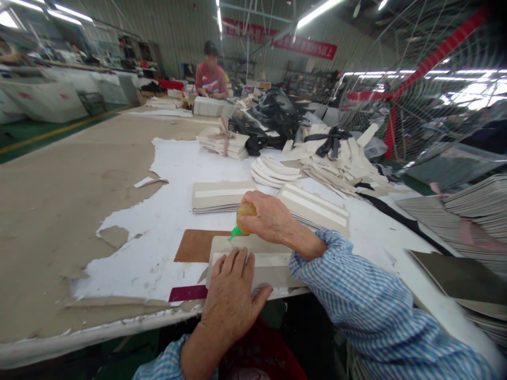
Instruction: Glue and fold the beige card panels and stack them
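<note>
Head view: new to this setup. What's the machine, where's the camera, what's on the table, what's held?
There's no machine: these are a person's bare hands, seen from a camera worn on their head, looking forward and down. The left hand lies flat on a beige panel. The right hand grips a yellowish bottle, its green tip pointing down near the panel's far edge. Around the panel lie a brown piece, a maroon strip and, further off, a stack of panels. Another person is across the table.
</note>
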`<state>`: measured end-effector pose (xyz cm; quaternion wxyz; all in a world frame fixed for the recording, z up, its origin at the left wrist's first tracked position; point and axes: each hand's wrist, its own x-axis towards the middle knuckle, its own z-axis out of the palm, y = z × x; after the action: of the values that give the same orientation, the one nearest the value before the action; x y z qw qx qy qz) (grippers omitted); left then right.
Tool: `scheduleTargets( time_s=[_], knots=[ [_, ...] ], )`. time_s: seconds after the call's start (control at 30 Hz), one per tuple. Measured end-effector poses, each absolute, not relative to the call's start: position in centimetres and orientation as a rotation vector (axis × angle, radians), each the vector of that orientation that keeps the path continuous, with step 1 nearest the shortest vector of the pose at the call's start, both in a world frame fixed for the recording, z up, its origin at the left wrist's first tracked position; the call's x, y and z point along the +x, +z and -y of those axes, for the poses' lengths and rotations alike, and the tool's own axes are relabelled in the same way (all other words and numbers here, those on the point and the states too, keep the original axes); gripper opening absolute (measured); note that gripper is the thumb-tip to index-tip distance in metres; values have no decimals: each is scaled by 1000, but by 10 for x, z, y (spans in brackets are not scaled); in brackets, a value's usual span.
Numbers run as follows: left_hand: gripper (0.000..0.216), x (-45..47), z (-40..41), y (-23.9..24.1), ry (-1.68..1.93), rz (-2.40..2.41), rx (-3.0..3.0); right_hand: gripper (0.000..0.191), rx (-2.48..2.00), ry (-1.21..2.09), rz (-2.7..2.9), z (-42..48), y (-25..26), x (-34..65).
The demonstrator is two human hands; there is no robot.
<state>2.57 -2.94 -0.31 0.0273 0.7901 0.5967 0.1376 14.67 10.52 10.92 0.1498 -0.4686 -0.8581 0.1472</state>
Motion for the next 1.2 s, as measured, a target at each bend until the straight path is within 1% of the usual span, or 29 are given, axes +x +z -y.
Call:
scheduleTargets(
  time_s=[0.2, 0.43, 0.8, 1.2],
  knots=[
    [64, 26, 28, -1, 429, -1847, 2444, 13, -1356, 449, 2453, -106, 110, 153],
    [63, 26, 28, -2, 452, -1849, 2454, 16, -1449, 487, 2396, -107, 109, 174],
    [60, 25, 29, -2, 453, -1850, 2480, 14, -1525, 501, 2297, -105, 109, 201],
    [57, 24, 24, -3, 525, -1835, 2632, 12, -1716, 541, 2103, -92, 106, 254]
  ],
)
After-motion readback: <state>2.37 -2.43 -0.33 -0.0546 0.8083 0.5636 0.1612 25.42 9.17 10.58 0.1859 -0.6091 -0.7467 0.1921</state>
